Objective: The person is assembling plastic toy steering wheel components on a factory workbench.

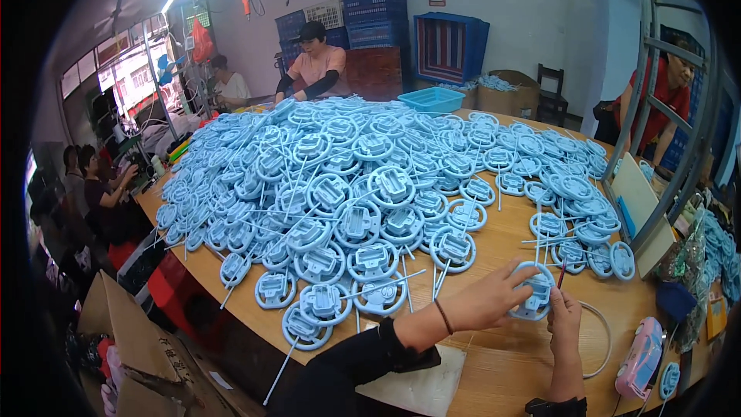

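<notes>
My left hand (488, 298), a dark band at its wrist, is closed on the left rim of a light-blue toy steering wheel (538, 290), raised a little over the table's right part. On the wheel's right side my right hand (565, 323) pinches a thin, dark reddish stick-like tool (562, 272); its exact kind is too small to tell. The tool's top end points up beside the wheel. A large pile of similar blue steering wheels (357, 224), many with thin rods, covers the table beyond my hands.
The wooden table (494, 251) carries the pile. Near its right edge lies a pink and blue toy car (641, 357), with a pale cable (608, 340) beside it. A metal frame (656, 131) rises on the right. Co-workers sit around, one (318, 66) across the pile. A carton (135, 332) stands lower left.
</notes>
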Demonstrator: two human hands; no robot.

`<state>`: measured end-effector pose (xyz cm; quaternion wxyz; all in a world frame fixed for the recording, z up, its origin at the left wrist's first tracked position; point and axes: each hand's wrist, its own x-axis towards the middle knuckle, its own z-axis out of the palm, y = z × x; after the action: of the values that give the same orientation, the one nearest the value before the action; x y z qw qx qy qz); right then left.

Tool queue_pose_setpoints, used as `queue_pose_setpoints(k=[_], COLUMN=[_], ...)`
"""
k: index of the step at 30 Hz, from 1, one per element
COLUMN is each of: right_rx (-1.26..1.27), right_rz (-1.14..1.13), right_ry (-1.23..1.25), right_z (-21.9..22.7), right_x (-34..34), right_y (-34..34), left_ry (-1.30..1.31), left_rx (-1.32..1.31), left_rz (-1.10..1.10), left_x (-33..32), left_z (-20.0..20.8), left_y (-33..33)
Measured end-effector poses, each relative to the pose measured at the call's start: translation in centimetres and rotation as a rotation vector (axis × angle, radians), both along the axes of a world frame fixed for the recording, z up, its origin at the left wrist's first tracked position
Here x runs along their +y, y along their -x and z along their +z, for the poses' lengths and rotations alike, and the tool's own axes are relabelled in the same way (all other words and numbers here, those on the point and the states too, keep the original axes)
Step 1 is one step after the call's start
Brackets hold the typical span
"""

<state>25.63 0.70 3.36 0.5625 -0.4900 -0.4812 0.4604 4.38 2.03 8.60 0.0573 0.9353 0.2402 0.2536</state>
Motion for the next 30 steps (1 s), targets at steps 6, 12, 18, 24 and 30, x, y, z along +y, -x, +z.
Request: queue_pose_setpoints(k=[6, 12, 18, 24, 30], right_rx=[0.047, -0.128, -0.555, -1.030, -1.095], right_rz=[-0.013, 0.035, -0.017, 0.259, 0.294], right_ry=[0.010, -0.148, -0.386, -0.486, -0.495], right_z=[0.7, -0.8, 0.5, 0.9, -0.3], right_x=[-0.4, -0.6, -2.0, -1.8, -1.4], right_y=[1.3, 1.7, 2.8, 2.5, 2.0], left_ry=[1.028, 1.255, 1.175, 1.208, 1.271], left_rx=[-0.944, -1.044, -1.186, -1.206, -1.138], left_rz=[-0.035, 0.080, 0.222, 0.288, 0.303], left_x=[-1.7, -1.1, 0.2, 0.5, 0.5], left_z=[-4.1, -6.8, -8.1, -6.9, -7.4], left_y=[0.1, 0.2, 1.9, 2.9, 2.4])
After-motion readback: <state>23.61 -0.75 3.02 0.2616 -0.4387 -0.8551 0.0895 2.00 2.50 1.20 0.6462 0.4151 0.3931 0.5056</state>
